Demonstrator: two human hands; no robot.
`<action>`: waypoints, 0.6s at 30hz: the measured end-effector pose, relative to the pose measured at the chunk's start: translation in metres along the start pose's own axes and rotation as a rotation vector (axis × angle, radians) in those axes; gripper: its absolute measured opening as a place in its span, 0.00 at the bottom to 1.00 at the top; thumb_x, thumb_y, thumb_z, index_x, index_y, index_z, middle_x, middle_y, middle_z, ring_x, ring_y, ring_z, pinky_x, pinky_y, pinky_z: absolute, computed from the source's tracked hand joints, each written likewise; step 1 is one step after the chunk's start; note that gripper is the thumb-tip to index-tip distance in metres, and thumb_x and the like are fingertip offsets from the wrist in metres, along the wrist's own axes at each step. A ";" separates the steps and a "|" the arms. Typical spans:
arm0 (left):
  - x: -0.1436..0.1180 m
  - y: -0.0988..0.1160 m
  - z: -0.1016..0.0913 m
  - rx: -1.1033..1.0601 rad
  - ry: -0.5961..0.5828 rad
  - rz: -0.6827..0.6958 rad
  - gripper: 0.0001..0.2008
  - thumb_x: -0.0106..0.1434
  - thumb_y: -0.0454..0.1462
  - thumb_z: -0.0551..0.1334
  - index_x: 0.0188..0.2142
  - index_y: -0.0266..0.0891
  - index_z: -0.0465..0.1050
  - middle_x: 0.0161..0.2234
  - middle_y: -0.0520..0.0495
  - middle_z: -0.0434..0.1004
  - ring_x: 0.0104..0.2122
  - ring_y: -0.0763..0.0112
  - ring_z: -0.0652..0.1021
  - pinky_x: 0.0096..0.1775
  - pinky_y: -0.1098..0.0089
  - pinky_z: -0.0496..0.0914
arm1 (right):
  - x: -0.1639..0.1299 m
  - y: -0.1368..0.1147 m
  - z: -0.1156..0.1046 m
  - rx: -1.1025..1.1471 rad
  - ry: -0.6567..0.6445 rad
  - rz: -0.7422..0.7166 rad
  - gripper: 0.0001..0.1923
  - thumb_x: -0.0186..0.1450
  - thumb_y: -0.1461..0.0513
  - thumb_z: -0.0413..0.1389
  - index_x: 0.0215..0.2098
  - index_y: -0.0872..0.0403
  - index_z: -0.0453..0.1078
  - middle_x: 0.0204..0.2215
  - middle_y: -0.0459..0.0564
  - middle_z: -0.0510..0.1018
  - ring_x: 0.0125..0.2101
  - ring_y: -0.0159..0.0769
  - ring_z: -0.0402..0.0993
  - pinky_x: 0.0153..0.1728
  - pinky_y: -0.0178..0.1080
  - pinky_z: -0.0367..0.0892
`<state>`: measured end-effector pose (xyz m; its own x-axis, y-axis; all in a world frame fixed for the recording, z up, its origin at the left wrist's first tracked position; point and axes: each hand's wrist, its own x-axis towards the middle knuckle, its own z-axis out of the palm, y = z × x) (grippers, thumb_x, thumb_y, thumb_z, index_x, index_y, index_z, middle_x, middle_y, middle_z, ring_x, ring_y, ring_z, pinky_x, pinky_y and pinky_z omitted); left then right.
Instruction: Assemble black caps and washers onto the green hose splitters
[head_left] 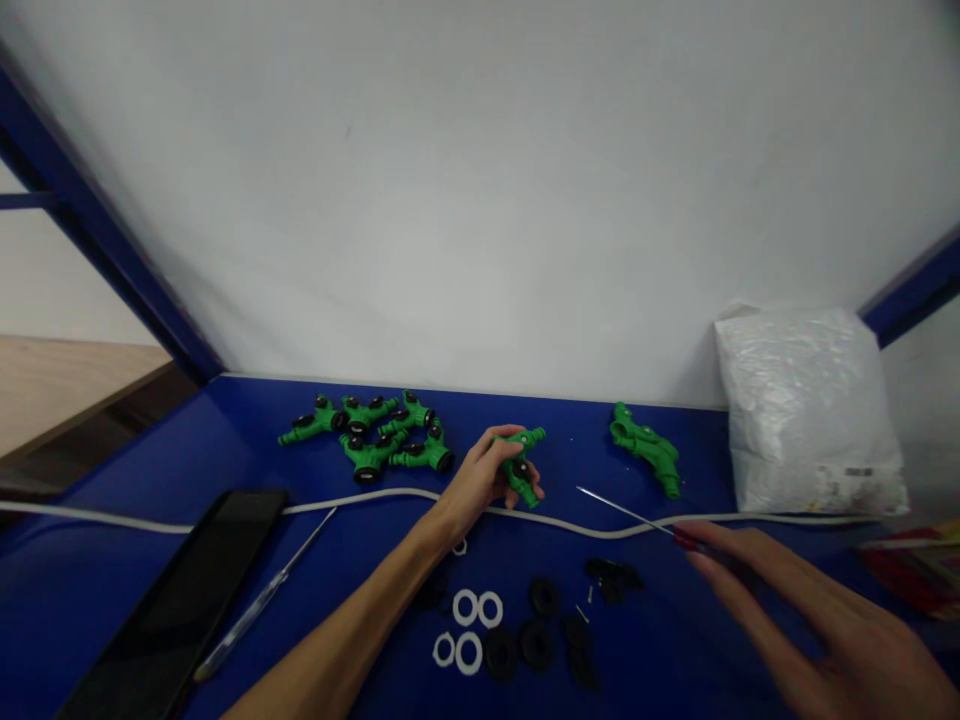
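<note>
My left hand (487,470) is closed around a green Y-shaped hose connector (529,439) with a black valve knob. In my right hand (810,620) is a screwdriver (626,511) with a red handle, its thin shaft pointing left toward the connector but apart from it. Between the hands and the near edge lie white rings (469,652), black round caps (536,645), small screws (583,613) and dark plastic pieces (613,577). Another green connector (646,448), without black parts, rests beyond the screwdriver.
Several green connectors with black knobs (367,455) sit at the back left. A white cable (585,528) crosses the blue table (300,610). At left are a black phone (187,600) and a clear-handled screwdriver (259,605). A white plastic package (814,410) stands at right against the wall.
</note>
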<state>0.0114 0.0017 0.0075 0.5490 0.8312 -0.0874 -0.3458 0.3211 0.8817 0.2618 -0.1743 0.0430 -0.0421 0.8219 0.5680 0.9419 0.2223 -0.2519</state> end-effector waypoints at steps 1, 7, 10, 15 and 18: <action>-0.001 0.000 0.001 0.023 0.003 -0.006 0.22 0.63 0.44 0.61 0.53 0.38 0.62 0.27 0.48 0.79 0.25 0.65 0.82 0.19 0.77 0.60 | 0.010 -0.008 0.000 -0.018 -0.027 -0.060 0.18 0.72 0.52 0.54 0.57 0.44 0.74 0.48 0.47 0.84 0.41 0.42 0.84 0.44 0.40 0.80; -0.002 -0.001 0.006 0.154 0.022 -0.014 0.19 0.65 0.46 0.61 0.51 0.39 0.64 0.22 0.51 0.77 0.20 0.68 0.80 0.15 0.78 0.57 | 0.043 -0.034 0.004 -0.047 -0.029 -0.315 0.18 0.75 0.59 0.45 0.53 0.46 0.76 0.48 0.52 0.84 0.47 0.44 0.82 0.48 0.44 0.78; -0.001 -0.003 0.005 0.172 0.024 -0.025 0.18 0.65 0.46 0.61 0.50 0.39 0.65 0.22 0.51 0.77 0.19 0.68 0.79 0.15 0.78 0.56 | 0.046 -0.037 0.008 -0.014 -0.025 -0.342 0.18 0.75 0.61 0.46 0.51 0.46 0.78 0.48 0.53 0.84 0.49 0.45 0.81 0.47 0.45 0.78; 0.000 -0.003 0.005 0.169 0.035 -0.040 0.16 0.66 0.44 0.61 0.50 0.39 0.66 0.22 0.51 0.77 0.19 0.67 0.80 0.15 0.78 0.56 | 0.045 -0.038 0.012 -0.048 -0.015 -0.396 0.19 0.74 0.64 0.46 0.51 0.46 0.78 0.50 0.53 0.83 0.51 0.45 0.80 0.49 0.46 0.77; -0.001 -0.003 0.005 0.176 0.031 -0.042 0.16 0.66 0.43 0.60 0.50 0.39 0.67 0.22 0.51 0.77 0.19 0.67 0.80 0.15 0.78 0.57 | 0.047 -0.040 0.013 -0.136 0.003 -0.455 0.22 0.74 0.67 0.43 0.51 0.48 0.78 0.50 0.53 0.83 0.51 0.45 0.80 0.48 0.45 0.78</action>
<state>0.0160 -0.0022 0.0072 0.5360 0.8329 -0.1378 -0.1833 0.2741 0.9441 0.2177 -0.1377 0.0691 -0.4595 0.6553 0.5996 0.8632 0.4884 0.1277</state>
